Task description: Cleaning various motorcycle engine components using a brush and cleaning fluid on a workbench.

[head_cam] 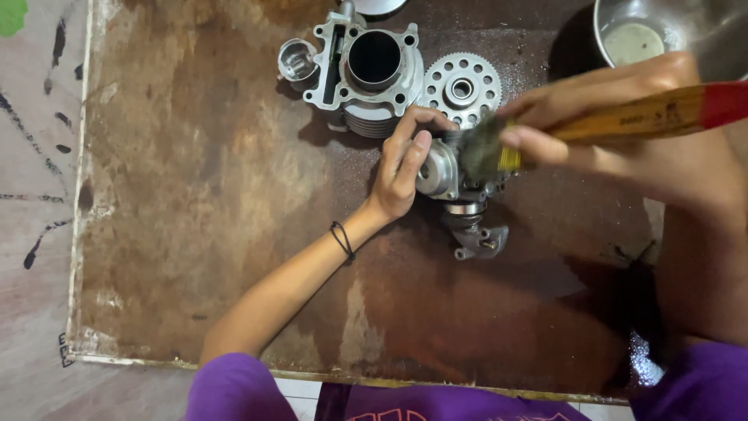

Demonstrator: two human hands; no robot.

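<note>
My left hand (403,166) grips a small grey metal engine part (456,195) that rests on a rusty brown metal sheet (202,203). My right hand (623,117) holds a paintbrush with a yellow and red wooden handle (662,113). Its dark bristles (479,148) press on the top of the part, blurred. A black band sits on my left wrist.
Behind the hands stand a finned engine cylinder (372,74), a small piston (298,61) to its left and a toothed sprocket wheel (461,87). A steel bowl (662,31) with pale liquid sits at the top right. The sheet's edges run along the left and near sides.
</note>
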